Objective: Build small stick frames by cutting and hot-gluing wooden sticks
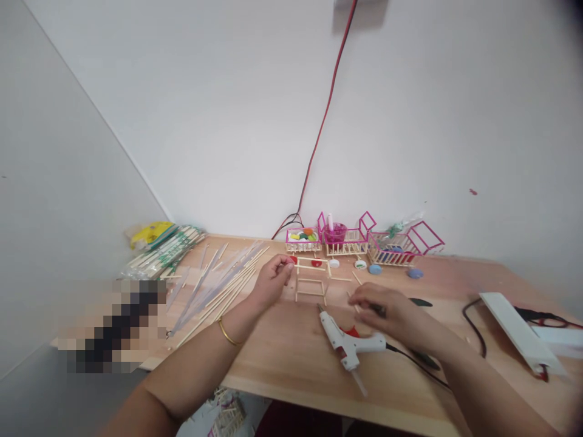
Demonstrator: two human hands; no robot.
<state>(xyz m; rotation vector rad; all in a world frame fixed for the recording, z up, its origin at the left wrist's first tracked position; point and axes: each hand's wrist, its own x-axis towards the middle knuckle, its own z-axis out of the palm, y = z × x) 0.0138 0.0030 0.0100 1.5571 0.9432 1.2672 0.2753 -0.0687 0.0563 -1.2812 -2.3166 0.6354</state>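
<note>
My left hand (274, 280) is closed, its fingertips pinched at the upper left corner of a small box-like frame of wooden sticks (311, 283) that stands on the table. To the right, my right hand (387, 309) has its fingers curled around a short wooden stick (356, 308), which pokes out at the fingertips. Between my hands and nearer to me lies a white glue gun (344, 343) with a red trigger, its nozzle pointing toward the frame. Loose short sticks (340, 279) lie just right of the frame.
Pink-trimmed stick carts (348, 247) on bottle-cap wheels line the wall. Long sticks (230, 285) and clear glue sticks (195, 300) spread at left beside packaged sticks (170, 252). At right are a white power strip (519, 331) and the gun's cable (421, 363). The table's front edge (255, 394) is near me.
</note>
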